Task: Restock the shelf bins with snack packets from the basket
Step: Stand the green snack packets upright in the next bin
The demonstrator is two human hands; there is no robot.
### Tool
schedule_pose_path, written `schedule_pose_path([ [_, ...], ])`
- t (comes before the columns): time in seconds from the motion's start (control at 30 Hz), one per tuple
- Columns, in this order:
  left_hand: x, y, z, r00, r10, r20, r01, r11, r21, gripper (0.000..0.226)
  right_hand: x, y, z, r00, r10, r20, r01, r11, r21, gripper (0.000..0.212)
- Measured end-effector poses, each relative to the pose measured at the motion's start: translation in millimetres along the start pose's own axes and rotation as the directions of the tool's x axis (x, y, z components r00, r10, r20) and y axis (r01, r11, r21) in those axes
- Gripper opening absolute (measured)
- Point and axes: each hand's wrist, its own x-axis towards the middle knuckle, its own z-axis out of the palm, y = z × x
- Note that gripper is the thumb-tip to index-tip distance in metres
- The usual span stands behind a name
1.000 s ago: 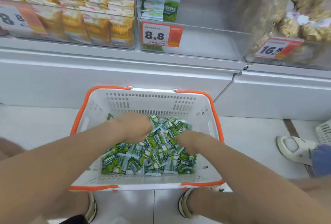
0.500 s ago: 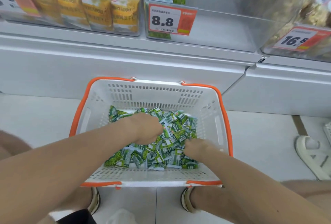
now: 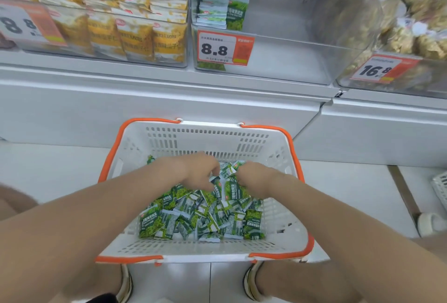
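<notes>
Restocking looks barely begun. The basket on the floor holds a deep heap of green packets, while the middle bin has only a short stack at its left and is otherwise bare. The left hand and right hand are in the heap, fingers curled round a bunch of packets, not yet raised.

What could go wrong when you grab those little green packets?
The left hand and right hand bunch many loose green packets together, so some might slip out and drop on the floor beside the basket. The middle bin sits higher up, so a big handful could spill on the way.
</notes>
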Motion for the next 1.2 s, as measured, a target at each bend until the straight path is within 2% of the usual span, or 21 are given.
schedule_pose_path([
  [0.07,-9,1,-15,0.998,-0.012,-0.057,0.007,0.996,-0.091,0.069,-8,-4,-31,0.994,-0.027,-0.106,0.032,0.999,0.040,0.030],
  [0.1,-13,0,-22,0.995,-0.005,-0.101,-0.007,0.992,-0.126,0.072,-13,-6,-47,0.987,-0.031,-0.160,0.041,0.997,0.060,0.028],
  [0.23,-34,-5,-57,0.953,0.008,-0.304,-0.113,0.938,-0.329,0.054,-36,-11,-108,0.942,-0.024,-0.336,0.055,0.995,0.083,0.016],
  [0.3,-43,-6,-69,0.939,-0.035,-0.343,-0.183,0.792,-0.582,0.034,-52,-14,-133,0.918,0.017,-0.396,0.017,0.997,0.080,0.015],
  [0.37,-52,-7,-76,0.932,-0.066,-0.357,-0.260,0.563,-0.784,0.023,-65,-15,-152,0.895,0.076,-0.440,0.001,0.985,0.174,0.019],
  [0.43,-56,-8,-79,0.915,-0.095,-0.392,-0.328,0.391,-0.860,0.023,-69,-12,-161,0.854,0.189,-0.485,0.022,0.918,0.396,0.028],
  [0.5,-59,-8,-80,0.901,-0.128,-0.414,-0.358,0.317,-0.878,0.025,-69,-13,-164,0.829,0.292,-0.477,0.033,0.826,0.563,0.031],
  [0.57,-62,-10,-82,0.889,-0.150,-0.433,-0.358,0.364,-0.860,0.023,-65,-21,-161,0.802,0.342,-0.489,0.031,0.794,0.607,0.025],
  [0.63,-67,-10,-89,0.864,-0.158,-0.477,-0.364,0.458,-0.811,0.018,-65,-34,-159,0.775,0.359,-0.521,0.092,0.751,0.654,0.015],
  [0.7,-73,-7,-103,0.818,-0.196,-0.541,-0.386,0.511,-0.768,0.016,-65,-38,-159,0.740,0.364,-0.566,0.174,0.708,0.684,0.016],
  [0.73,-77,-4,-111,0.780,-0.220,-0.586,-0.413,0.521,-0.747,0.018,-65,-38,-161,0.707,0.366,-0.606,0.197,0.721,0.664,0.018],
  [0.8,-84,0,-129,0.668,-0.272,-0.693,-0.505,0.518,-0.691,0.021,-65,-33,-171,0.640,0.409,-0.651,0.238,0.699,0.674,0.020],
  [0.87,-89,4,-145,0.569,-0.305,-0.764,-0.603,0.477,-0.639,0.022,-67,-28,-185,0.598,0.489,-0.635,0.323,0.579,0.749,0.021],
  [0.9,-92,7,-152,0.544,-0.321,-0.775,-0.643,0.434,-0.631,0.030,-68,-26,-192,0.589,0.525,-0.614,0.370,0.501,0.783,0.019],
  [0.97,-95,12,-163,0.541,-0.344,-0.768,-0.680,0.358,-0.640,0.048,-72,-24,-202,0.605,0.552,-0.573,0.435,0.374,0.819,0.016],
  [1.03,-96,14,-172,0.512,-0.351,-0.784,-0.694,0.369,-0.618,0.049,-70,-23,-211,0.604,0.575,-0.552,0.469,0.304,0.829,0.014],
  [1.07,-96,15,-175,0.462,-0.354,-0.813,-0.699,0.419,-0.580,0.044,-69,-23,-216,0.564,0.615,-0.551,0.494,0.283,0.822,0.014],
  [1.1,-94,13,-177,0.376,-0.350,-0.858,-0.672,0.534,-0.513,0.037,-66,-23,-221,0.500,0.672,-0.547,0.521,0.271,0.809,0.016],
  [1.13,-92,10,-179,0.260,-0.318,-0.912,-0.584,0.700,-0.411,0.031,-63,-22,-228,0.423,0.727,-0.540,0.546,0.272,0.793,0.020],
  [1.17,-91,6,-181,0.152,-0.244,-0.958,-0.428,0.857,-0.286,0.025,-62,-19,-235,0.347,0.768,-0.538,0.553,0.295,0.779,0.022],
  [1.2,-89,4,-182,0.080,-0.156,-0.985,-0.255,0.952,-0.171,0.020,-63,-16,-243,0.287,0.790,-0.542,0.543,0.332,0.771,0.025],
])
